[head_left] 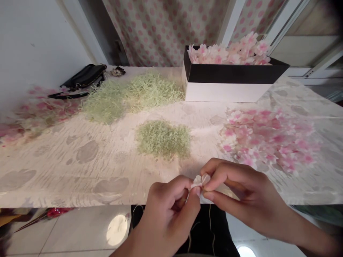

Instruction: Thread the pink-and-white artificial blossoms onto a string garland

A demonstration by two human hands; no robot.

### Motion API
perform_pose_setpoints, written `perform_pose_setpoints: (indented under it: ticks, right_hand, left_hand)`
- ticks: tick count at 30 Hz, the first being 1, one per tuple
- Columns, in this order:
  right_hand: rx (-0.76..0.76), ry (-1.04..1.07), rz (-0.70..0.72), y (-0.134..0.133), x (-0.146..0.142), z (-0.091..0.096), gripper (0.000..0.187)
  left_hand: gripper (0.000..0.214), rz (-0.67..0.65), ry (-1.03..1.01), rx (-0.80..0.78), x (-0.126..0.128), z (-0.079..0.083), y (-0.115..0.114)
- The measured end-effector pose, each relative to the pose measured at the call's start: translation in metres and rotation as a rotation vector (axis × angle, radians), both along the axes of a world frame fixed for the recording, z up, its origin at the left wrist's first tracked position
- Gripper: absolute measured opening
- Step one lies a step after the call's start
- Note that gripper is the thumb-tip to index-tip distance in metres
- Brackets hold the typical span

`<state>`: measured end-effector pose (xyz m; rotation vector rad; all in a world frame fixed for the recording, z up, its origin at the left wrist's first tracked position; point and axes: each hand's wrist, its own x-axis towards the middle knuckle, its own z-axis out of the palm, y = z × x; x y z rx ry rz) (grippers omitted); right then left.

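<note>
At six o'clock, the left hand and right hand pinch a small pale blossom between pressed fingertips; its base is hidden behind the fingers, so its full shape is unclear.

Printed tabletop with green shreds, pink blossoms, boxed petals

The petal in the grip looks thin, matt and papery; just beyond it, the surface is covered in glossy, creased plastic.
</note>
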<state>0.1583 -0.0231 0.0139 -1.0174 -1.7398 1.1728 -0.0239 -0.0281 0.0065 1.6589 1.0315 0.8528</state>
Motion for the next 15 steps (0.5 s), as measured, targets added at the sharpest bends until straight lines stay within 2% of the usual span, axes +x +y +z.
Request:
perform_pose_setpoints:
  ticks: [11,15]
  right_hand:
    - [0.074,-0.064,0.004,-0.005,0.0035,0.0006,0.026]
    - [0.02,-0.119,0.017,-0.0062,0.0055,0.0012,0.025]
  left_hand:
    - [0.025,-0.065,0.058,0.055,-0.0002,0.0002,-0.003]
    - [0.022,-0.075,0.16,0.17,0.0006,0.0016,-0.003]
